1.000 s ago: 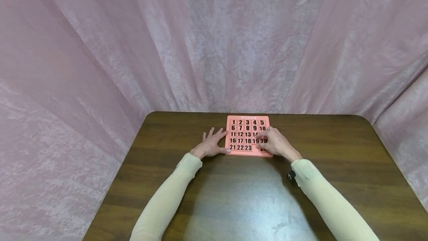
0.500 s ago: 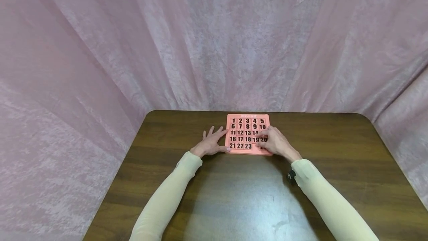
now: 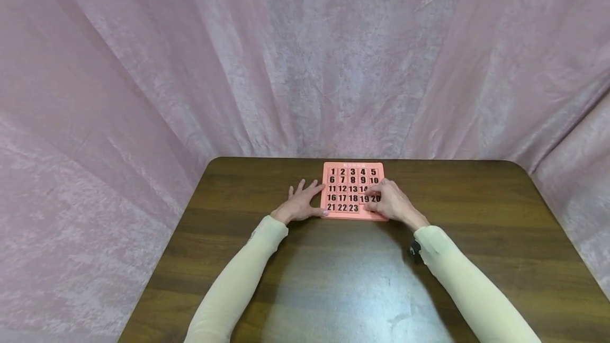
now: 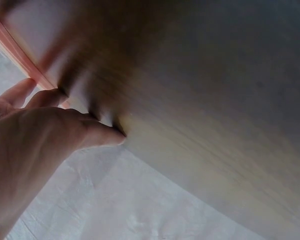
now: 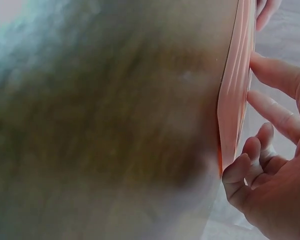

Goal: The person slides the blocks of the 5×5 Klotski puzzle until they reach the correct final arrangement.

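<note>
A pink number slide puzzle (image 3: 353,193) lies flat near the table's far edge, its black-numbered tiles in rows. To the right of tile 23 there is a gap in the bottom row. My left hand (image 3: 298,206) is spread at the puzzle's left side, with the thumb at the lower left corner and the index fingertip at the edge. Over the lower right tiles is my right hand (image 3: 394,205), thumb and index finger touching the face around tile 19. In the right wrist view its other fingers (image 5: 236,167) bend at the side of the board. The hand hides the bottom right tile.
The brown wooden table (image 3: 238,189) has rounded far corners. Pink velvet curtain (image 3: 343,57) hangs behind it and along both sides. A dark round object (image 3: 415,251) sits at my right wrist.
The head view has tilted slightly, so the puzzle appears a little higher. Tile 19 seems to sit slightly lower against its neighbours. Both hands stay nearly in place.
</note>
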Motion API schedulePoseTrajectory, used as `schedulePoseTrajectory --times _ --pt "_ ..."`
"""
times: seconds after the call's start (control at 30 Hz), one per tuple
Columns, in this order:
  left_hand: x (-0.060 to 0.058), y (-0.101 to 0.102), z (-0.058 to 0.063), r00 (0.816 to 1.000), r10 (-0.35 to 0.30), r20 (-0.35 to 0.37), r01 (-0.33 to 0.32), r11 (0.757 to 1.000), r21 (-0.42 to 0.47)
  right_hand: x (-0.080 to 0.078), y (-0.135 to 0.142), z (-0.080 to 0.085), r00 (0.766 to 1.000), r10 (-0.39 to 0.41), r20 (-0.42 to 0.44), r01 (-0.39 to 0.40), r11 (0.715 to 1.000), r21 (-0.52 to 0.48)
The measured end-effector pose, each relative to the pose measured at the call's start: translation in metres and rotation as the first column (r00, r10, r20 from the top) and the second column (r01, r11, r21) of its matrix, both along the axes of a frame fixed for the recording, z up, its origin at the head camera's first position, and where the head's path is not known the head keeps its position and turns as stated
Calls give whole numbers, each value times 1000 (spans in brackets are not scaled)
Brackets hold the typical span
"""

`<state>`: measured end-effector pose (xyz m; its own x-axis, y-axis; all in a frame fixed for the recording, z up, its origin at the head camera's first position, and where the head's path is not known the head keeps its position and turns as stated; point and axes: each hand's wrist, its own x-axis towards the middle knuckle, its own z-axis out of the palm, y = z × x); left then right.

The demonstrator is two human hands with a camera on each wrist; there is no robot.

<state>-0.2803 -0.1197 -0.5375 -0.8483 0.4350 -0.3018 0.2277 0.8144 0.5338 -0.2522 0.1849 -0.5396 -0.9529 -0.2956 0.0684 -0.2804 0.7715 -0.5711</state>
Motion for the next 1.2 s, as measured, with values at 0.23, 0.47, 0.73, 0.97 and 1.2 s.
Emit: schedulePoseTrajectory --times 0.23,0.47,0.73,0.97,1.2 --pt "-9 -2 -13 1000 6 1 -6 1000 -6 2 1 -1 998 -60 30 60 998 31" --pt "-19 -6 -27 1000 12 26 -11 1000 -11 2 -1 1 1000 -19 -3 19 998 65" --pt "-18 -4 -25 1000 14 24 -14 1000 9 3 -2 5 1000 -18 -9 18 998 55" --pt "-9 -2 -13 1000 -1 14 0 1000 7 6 -1 8 1000 17 26 -19 998 64" --pt "-1 -2 1 1000 -6 23 6 1000 16 6 -7 8 1000 25 11 -26 999 48"
